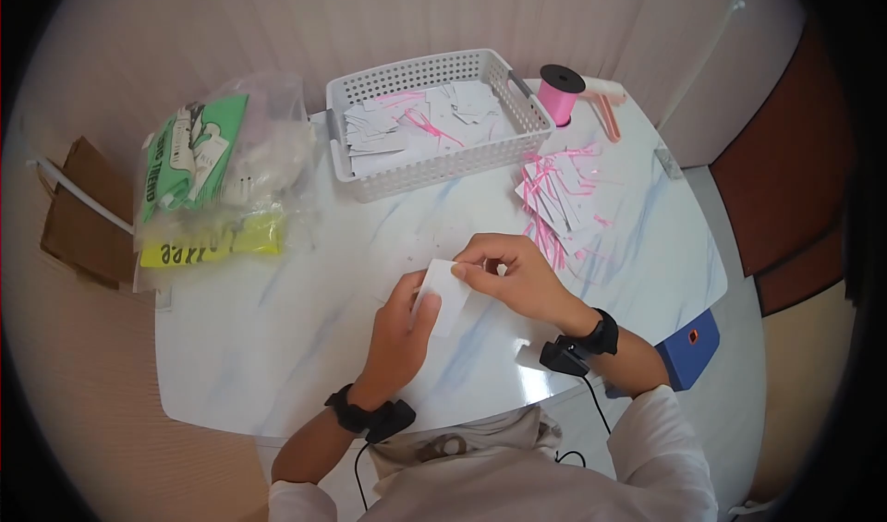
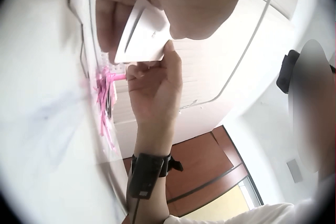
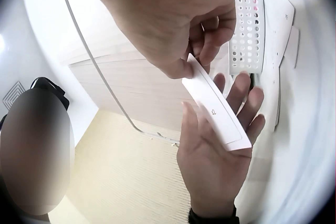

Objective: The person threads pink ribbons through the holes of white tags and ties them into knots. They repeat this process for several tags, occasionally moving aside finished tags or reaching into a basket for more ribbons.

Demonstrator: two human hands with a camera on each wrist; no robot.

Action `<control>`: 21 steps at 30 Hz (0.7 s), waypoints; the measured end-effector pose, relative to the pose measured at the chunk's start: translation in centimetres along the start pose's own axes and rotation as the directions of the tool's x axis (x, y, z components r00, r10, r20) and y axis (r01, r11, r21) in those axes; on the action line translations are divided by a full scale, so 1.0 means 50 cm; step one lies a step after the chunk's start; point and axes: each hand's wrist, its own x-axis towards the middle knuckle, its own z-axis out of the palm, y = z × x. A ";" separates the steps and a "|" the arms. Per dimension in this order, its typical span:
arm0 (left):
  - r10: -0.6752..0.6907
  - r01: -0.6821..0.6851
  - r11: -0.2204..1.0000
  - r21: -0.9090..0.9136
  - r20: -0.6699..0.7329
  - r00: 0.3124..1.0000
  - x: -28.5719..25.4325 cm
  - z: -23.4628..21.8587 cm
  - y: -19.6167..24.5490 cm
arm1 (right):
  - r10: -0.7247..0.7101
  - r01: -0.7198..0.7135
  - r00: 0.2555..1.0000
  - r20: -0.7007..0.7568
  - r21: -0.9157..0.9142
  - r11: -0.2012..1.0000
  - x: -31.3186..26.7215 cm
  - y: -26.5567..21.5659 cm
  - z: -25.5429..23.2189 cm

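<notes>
A small white card (image 1: 450,311) is held above the marble-patterned table, between both hands. My left hand (image 1: 395,335) holds its lower part, thumb across the face and fingers behind. At the card's top corner, my right hand (image 1: 519,277) pinches the edge between thumb and forefinger. The right wrist view shows a thin border line and a tiny printed mark on the card (image 3: 218,109). To the right of my right hand lies a heap of white cards with pink ribbons (image 1: 564,210).
A white perforated basket (image 1: 453,160) at the back holds white cards and some pink ribbon. Beside it stand a pink ribbon spool (image 1: 557,104) and a pair of pink-handled scissors or similar tool (image 1: 607,117). Clear plastic bags (image 1: 268,152) lie at the left. A blue box (image 1: 688,354) sits below the table's right edge.
</notes>
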 end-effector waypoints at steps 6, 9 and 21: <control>-0.052 0.076 0.975 -0.209 0.118 0.992 0.002 -0.023 0.023 | -0.040 0.048 0.997 0.061 -0.134 0.990 0.030 -0.040 0.016; -0.054 0.077 0.945 -0.318 0.078 0.995 0.010 -0.037 0.023 | -0.102 0.147 0.979 0.178 -0.263 0.954 0.078 -0.074 0.011; -0.076 0.076 0.909 -0.409 0.017 0.997 0.011 -0.053 -0.017 | 0.071 0.252 0.950 0.303 -0.883 0.396 0.590 0.082 -0.130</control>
